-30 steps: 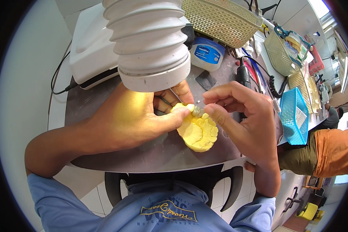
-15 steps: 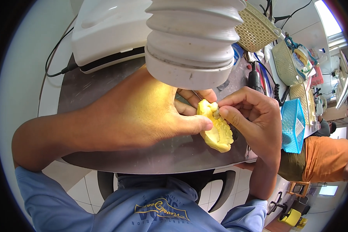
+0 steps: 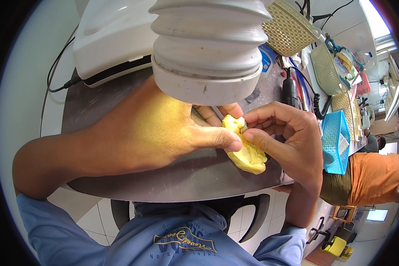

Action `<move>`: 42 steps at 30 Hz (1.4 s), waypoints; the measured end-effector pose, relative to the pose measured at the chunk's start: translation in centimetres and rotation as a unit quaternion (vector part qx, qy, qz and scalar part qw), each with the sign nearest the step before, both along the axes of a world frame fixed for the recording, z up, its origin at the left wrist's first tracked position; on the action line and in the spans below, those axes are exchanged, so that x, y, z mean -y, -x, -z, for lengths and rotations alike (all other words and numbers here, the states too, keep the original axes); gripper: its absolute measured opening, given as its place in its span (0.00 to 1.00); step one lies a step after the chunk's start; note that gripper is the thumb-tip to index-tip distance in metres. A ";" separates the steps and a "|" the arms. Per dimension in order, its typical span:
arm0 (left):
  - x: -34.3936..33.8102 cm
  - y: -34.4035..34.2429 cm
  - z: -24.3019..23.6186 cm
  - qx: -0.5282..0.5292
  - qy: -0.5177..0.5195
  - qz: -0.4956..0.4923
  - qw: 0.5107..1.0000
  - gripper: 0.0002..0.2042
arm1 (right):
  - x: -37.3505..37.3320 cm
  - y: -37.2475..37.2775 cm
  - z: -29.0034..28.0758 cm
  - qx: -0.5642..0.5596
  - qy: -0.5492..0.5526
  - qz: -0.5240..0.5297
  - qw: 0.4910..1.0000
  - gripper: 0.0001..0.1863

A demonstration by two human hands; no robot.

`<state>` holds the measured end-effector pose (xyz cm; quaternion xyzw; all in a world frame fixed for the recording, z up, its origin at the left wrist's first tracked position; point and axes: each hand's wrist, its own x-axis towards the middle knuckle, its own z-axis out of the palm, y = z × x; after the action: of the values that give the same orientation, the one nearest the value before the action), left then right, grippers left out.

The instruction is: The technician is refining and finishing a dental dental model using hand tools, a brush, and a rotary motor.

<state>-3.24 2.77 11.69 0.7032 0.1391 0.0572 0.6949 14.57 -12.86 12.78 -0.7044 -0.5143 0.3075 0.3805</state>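
A yellow dental cast (image 3: 249,162), shaped like a row of teeth on a horseshoe base, is held over the table under the white hose. My left hand (image 3: 164,133) grips its left side, thumb on the near face and fingers behind; those fingers are partly covered by the hose and the cast. At the cast's upper right edge, my right hand (image 3: 292,133) pinches with thumb and forefinger around a small greyish tooth-like piece (image 3: 244,128). Most of that piece is hidden by the fingertips, and it touches the row of teeth.
A ribbed white suction hose (image 3: 208,57) hangs just above my left hand. Behind it stands a white machine (image 3: 115,40). To the right are a black handpiece (image 3: 289,88) with coiled cord, a blue basket (image 3: 335,142) and beige baskets (image 3: 290,29). A person in orange (image 3: 377,177) stands beyond.
My right thumb and forefinger have closed in over the greyish piece, covering more of it. Both hands and the cast sit slightly further left, and the cast is tilted a little.
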 end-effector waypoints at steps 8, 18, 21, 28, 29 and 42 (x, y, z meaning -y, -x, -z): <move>0.4 -0.2 0.9 0.023 0.001 0.004 1.000 0.18 | 1.1 1.1 -0.6 -0.008 -0.046 0.067 0.997 0.16; 1.0 0.2 1.4 0.070 -0.172 0.004 0.983 0.27 | 1.5 1.8 -0.1 0.146 -0.081 0.115 0.979 0.08; 1.1 0.1 0.8 0.035 -0.089 0.005 0.995 0.30 | 1.3 1.7 0.7 0.263 -0.186 0.111 0.940 0.08; 1.3 0.2 0.8 0.056 -0.008 -0.012 0.998 0.28 | 1.4 2.2 1.9 0.355 -0.249 0.065 0.899 0.13; 1.2 0.2 0.6 0.052 -0.027 -0.011 0.998 0.26 | 1.5 2.3 2.0 0.359 -0.255 0.059 0.896 0.14; 1.0 -0.3 2.3 0.176 -0.034 0.024 0.984 0.20 | 1.9 2.4 1.5 -0.010 -0.136 0.050 0.989 0.31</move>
<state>-2.98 1.75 9.37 0.7082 -0.0039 0.1681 0.6857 12.22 -14.73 11.24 -0.6681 -0.5117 0.2225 0.4923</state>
